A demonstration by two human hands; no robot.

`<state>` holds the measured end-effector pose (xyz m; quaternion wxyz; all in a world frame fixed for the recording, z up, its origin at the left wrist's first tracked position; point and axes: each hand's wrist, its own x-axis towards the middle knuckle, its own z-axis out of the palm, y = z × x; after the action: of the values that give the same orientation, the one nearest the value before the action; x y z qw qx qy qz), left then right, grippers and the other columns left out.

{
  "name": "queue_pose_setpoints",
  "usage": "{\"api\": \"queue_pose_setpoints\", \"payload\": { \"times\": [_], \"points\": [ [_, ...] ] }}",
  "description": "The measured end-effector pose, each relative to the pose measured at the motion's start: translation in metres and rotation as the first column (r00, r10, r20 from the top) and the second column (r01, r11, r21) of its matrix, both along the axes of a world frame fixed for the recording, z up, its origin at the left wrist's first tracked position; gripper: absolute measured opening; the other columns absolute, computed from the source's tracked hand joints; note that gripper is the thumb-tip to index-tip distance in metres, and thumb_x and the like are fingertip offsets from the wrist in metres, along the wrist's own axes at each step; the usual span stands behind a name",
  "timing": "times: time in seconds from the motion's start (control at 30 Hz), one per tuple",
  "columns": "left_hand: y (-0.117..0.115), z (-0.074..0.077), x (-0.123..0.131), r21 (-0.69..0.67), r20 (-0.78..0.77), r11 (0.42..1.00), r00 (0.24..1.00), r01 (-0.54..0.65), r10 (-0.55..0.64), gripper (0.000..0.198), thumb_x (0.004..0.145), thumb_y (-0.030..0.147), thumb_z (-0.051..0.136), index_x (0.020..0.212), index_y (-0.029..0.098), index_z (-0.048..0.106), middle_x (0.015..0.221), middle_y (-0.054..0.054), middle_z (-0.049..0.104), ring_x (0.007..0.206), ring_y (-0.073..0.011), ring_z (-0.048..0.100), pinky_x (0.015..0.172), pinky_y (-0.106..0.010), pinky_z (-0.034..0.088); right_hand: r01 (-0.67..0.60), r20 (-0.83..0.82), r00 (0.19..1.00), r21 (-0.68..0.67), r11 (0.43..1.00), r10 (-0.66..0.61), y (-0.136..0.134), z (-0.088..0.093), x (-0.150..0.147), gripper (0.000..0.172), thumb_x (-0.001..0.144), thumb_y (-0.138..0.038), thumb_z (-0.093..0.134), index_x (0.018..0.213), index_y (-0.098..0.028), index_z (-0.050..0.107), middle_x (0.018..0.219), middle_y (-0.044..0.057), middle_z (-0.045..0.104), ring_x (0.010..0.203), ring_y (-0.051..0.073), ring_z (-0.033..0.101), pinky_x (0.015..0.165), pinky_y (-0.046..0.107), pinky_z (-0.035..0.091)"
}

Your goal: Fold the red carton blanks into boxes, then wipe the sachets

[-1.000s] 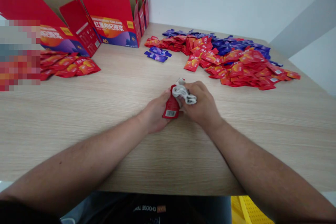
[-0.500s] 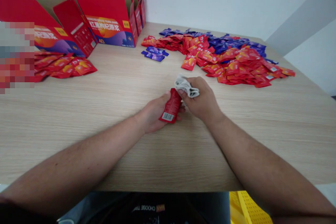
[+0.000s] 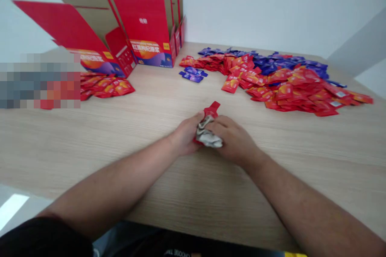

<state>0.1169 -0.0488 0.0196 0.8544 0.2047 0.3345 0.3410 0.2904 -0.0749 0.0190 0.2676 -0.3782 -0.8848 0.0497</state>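
My left hand (image 3: 187,134) is closed around a red pouch (image 3: 212,108), whose narrow neck points away from me. A crumpled whitish cloth (image 3: 209,138) is bunched in my right hand (image 3: 230,136) and presses on the pouch's face. The cloth and the right fingers hide most of the pouch; only its neck end and a bit of red at the lower left show. Both hands are together over the middle of the table, close to its front.
A big heap of red pouches (image 3: 297,88) lies at the back right, with purple pouches (image 3: 274,64) behind it. A few purple pouches (image 3: 193,74) sit apart. Red cartons (image 3: 147,28) stand open at the back left, with more red pouches (image 3: 111,87) before them on the wooden table (image 3: 75,140).
The cloth has moved from the pouch's upper end down over its face, covering the barcode area. The whole view has tilted up, so the cartons and heaps appear lower and further right.
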Motion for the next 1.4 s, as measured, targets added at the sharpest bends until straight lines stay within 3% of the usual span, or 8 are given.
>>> {"api": "queue_pose_setpoints", "payload": {
  "times": [0.17, 0.37, 0.43, 0.53, 0.77, 0.97, 1.13, 1.4],
  "points": [
    [0.015, 0.001, -0.013, 0.207, -0.091, 0.978, 0.995, -0.016, 0.035, 0.041, 0.107, 0.048, 0.038, 0.115, 0.017, 0.064, 0.102, -0.012, 0.071, 0.081, -0.0213, 0.071, 0.065, -0.032, 0.056, 0.481, -0.114, 0.873, 0.047, 0.875, -0.474, 0.036, -0.007, 0.042, 0.020, 0.096, -0.038, 0.057, 0.088, -0.023, 0.068, 0.088, 0.012, 0.071, 0.087, 0.029, 0.062, 0.080, 0.042, 0.049],
    [0.053, 0.019, -0.056, 0.455, -0.426, 0.890, 0.873, -0.022, 0.239, 0.037, 0.102, 0.052, 0.047, 0.117, 0.021, 0.061, 0.105, -0.011, 0.071, 0.079, -0.0198, 0.070, 0.061, -0.029, 0.055, 0.390, -0.030, 0.918, -0.096, 0.916, -0.394, 0.042, -0.019, 0.047, 0.018, 0.088, -0.036, 0.052, 0.080, -0.026, 0.064, 0.082, 0.012, 0.069, 0.084, 0.030, 0.063, 0.075, 0.041, 0.049],
    [0.068, 0.026, -0.087, 0.569, -0.602, 0.810, 0.744, 0.143, 0.291, 0.037, 0.102, 0.051, 0.047, 0.119, 0.022, 0.062, 0.107, -0.011, 0.073, 0.084, -0.0200, 0.071, 0.066, -0.029, 0.056, 0.388, -0.082, 0.915, -0.099, 0.916, -0.396, 0.042, -0.025, 0.046, 0.018, 0.085, -0.035, 0.052, 0.088, -0.026, 0.067, 0.086, 0.013, 0.070, 0.088, 0.031, 0.065, 0.077, 0.043, 0.051],
    [0.092, 0.037, -0.145, 0.658, -0.753, 0.634, 0.341, 0.406, 0.563, 0.029, 0.099, 0.039, 0.055, 0.117, 0.021, 0.069, 0.109, -0.007, 0.075, 0.106, -0.0214, 0.069, 0.092, -0.030, 0.054, 0.387, -0.115, 0.909, -0.129, 0.913, -0.402, 0.045, -0.029, 0.046, 0.021, 0.085, -0.037, 0.053, 0.091, -0.026, 0.069, 0.088, 0.013, 0.072, 0.089, 0.032, 0.066, 0.079, 0.045, 0.053],
    [0.148, 0.071, -0.267, 0.590, -0.714, 0.660, -0.081, 0.466, 0.695, 0.024, 0.093, 0.028, 0.063, 0.113, 0.015, 0.067, 0.119, -0.011, 0.073, 0.124, -0.0298, 0.061, 0.116, -0.044, 0.039, 0.366, -0.123, 0.913, -0.171, 0.915, -0.389, 0.048, -0.027, 0.044, 0.028, 0.084, -0.040, 0.052, 0.096, -0.023, 0.071, 0.092, 0.014, 0.073, 0.092, 0.033, 0.068, 0.083, 0.046, 0.055],
    [0.150, 0.088, -0.313, 0.616, -0.567, 0.640, -0.305, 0.460, 0.765, 0.028, 0.098, 0.032, 0.059, 0.115, 0.011, 0.063, 0.121, -0.010, 0.070, 0.139, -0.0323, 0.048, 0.125, -0.048, 0.028, 0.356, -0.128, 0.916, -0.175, 0.918, -0.380, 0.049, -0.029, 0.044, 0.027, 0.087, -0.043, 0.053, 0.093, -0.024, 0.071, 0.092, 0.013, 0.073, 0.095, 0.032, 0.068, 0.086, 0.045, 0.055],
    [0.135, 0.084, -0.293, 0.632, -0.476, 0.558, -0.300, 0.538, 0.827, 0.033, 0.100, 0.034, 0.052, 0.123, 0.015, 0.064, 0.135, -0.011, 0.066, 0.139, -0.0320, 0.048, 0.125, -0.044, 0.030, 0.333, -0.111, 0.928, -0.190, 0.924, -0.357, 0.048, -0.031, 0.041, 0.027, 0.090, -0.037, 0.053, 0.101, -0.022, 0.073, 0.099, 0.012, 0.074, 0.099, 0.029, 0.068, 0.090, 0.041, 0.053],
    [0.123, 0.040, -0.169, 0.549, -0.630, 0.412, 0.037, 0.727, 0.776, 0.034, 0.089, 0.030, 0.055, 0.117, 0.017, 0.069, 0.129, -0.014, 0.070, 0.128, -0.0299, 0.060, 0.118, -0.044, 0.041, 0.311, 0.005, 0.947, -0.262, 0.914, -0.321, 0.044, -0.022, 0.036, 0.020, 0.092, -0.020, 0.061, 0.109, -0.020, 0.071, 0.108, 0.008, 0.073, 0.104, 0.022, 0.064, 0.094, 0.033, 0.048]
  ]
}}
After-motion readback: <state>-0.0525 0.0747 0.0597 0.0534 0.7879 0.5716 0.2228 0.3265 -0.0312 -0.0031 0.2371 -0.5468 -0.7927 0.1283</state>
